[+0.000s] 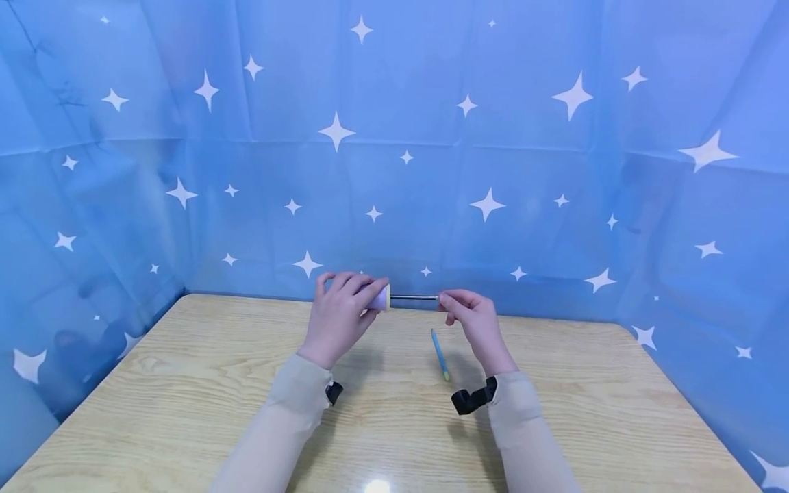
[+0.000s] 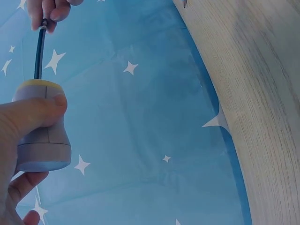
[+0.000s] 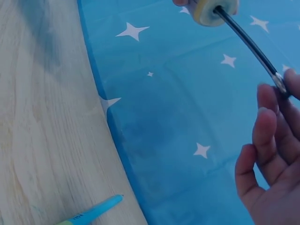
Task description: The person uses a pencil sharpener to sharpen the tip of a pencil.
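My left hand (image 1: 337, 313) grips a lilac, waisted pencil sharpener (image 2: 44, 133) with a yellow rim, thumb along its side in the left wrist view. A dark, slim pencil (image 1: 413, 297) with a silvery end runs from the hole in the sharpener's face. At that silvery end, my right hand (image 1: 477, 322) pinches the pencil between thumb and fingertips. Both things are held up level near the table's far edge. Inside the sharpener, the pencil's other end is hidden. Below, a light blue pencil (image 1: 439, 355) with a yellow-green end lies on the table.
The wooden table (image 1: 203, 383) has rounded far corners. Blue cloth (image 1: 419, 178) with white stars hangs behind it and at both sides. A black wrist camera (image 1: 473, 399) sticks out from my right sleeve.
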Tool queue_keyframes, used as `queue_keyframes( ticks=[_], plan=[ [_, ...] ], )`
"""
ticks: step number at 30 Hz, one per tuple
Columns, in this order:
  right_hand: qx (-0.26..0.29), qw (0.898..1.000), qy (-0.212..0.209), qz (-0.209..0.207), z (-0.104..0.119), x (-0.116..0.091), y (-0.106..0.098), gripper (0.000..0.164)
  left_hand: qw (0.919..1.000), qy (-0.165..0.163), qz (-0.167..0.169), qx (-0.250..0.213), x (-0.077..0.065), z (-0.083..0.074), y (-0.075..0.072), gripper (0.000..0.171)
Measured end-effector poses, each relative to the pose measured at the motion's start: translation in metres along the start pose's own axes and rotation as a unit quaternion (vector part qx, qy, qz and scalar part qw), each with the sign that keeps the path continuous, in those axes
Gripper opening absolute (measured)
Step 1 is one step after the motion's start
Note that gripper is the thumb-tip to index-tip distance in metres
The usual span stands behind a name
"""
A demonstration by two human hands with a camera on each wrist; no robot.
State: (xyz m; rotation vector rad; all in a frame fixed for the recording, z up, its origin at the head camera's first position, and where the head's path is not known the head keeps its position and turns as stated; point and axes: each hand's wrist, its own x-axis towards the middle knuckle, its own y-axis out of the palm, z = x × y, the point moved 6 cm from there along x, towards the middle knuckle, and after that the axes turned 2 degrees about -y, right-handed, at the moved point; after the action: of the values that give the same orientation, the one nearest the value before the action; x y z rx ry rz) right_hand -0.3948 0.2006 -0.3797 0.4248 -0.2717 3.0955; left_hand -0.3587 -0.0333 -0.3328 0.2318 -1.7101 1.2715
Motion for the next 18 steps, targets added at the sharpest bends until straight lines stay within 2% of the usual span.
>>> queue_keyframes(
  ticks=[6,10,18],
  plan=[
    [-0.011,1.0,-0.005,0.024,0.0014,-0.0005,-0.0032,0.034,1.0,-0.004,0.006,-0.002,-0.0001,0.0007,0.0011,0.051],
    [-0.022,0.999,-0.01,0.035,0.002,-0.0004,-0.0026,0.038,1.0,-0.003,0.006,0.0,-0.0002,0.0004,0.0004,0.051],
    [-0.028,0.999,-0.019,0.026,0.0037,-0.0006,-0.0065,0.036,1.0,0.002,0.005,0.004,0.001,0.0,-0.0014,0.051]
  ],
)
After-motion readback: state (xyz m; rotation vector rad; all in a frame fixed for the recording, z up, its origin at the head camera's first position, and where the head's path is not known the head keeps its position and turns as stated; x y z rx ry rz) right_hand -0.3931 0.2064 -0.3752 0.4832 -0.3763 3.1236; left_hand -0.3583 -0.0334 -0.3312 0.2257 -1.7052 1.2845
